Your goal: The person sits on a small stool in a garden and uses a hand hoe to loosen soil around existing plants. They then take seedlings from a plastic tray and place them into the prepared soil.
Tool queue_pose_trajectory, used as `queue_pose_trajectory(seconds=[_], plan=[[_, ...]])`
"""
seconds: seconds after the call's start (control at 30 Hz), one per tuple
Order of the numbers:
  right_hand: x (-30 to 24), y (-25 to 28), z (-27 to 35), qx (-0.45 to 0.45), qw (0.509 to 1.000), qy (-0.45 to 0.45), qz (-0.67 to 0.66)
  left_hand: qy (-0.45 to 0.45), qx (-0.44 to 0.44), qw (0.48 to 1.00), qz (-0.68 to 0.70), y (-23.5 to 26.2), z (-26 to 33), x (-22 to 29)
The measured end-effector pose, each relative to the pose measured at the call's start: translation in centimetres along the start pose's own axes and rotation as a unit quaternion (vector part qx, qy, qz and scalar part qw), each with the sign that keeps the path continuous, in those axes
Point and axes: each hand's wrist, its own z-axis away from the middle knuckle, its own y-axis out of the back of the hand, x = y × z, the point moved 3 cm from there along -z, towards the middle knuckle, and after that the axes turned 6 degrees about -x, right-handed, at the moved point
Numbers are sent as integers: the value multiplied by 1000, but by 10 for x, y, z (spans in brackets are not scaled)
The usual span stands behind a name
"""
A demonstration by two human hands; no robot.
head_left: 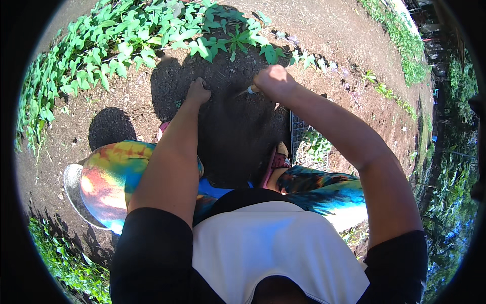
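Note:
My right hand (275, 83) is closed round a small wooden-handled hand tool (251, 89). A pale collar shows below my fist, and the tool's working end is blurred over the dark soil (230, 109). To its left, my left hand (199, 92) is held low over the same soil with its fingers curled in. Whatever those fingers hold, if anything, is hidden. Both hands are apart from each other, in the shade that my body casts on the ground.
Leafy green vines (136, 43) spread along the far left side. A black seedling tray (310, 147) with small green plants lies beside my right foot in its pink sandal (273, 162). A row of small plants (387, 92) runs off to the right. A pale rounded rim (76, 190) shows beside my left knee.

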Motion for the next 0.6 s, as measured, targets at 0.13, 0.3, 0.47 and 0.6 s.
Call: queue_pose_trajectory(seconds=[0.13, 0.3, 0.47, 0.6], plan=[[42, -21, 3, -259, 922, -219, -185, -8, 1, 1000, 3, 0, 0, -1], [21, -6, 43, -226, 927, -231, -192, 4, -14, 1000, 9, 0, 2, 0], [14, 63, 108, -220, 947, -154, -173, 4, -4, 1000, 17, 0, 4, 3], [-33, 69, 100, -245, 954, -133, -113, 15, -17, 1000, 19, 2, 5, 7]])
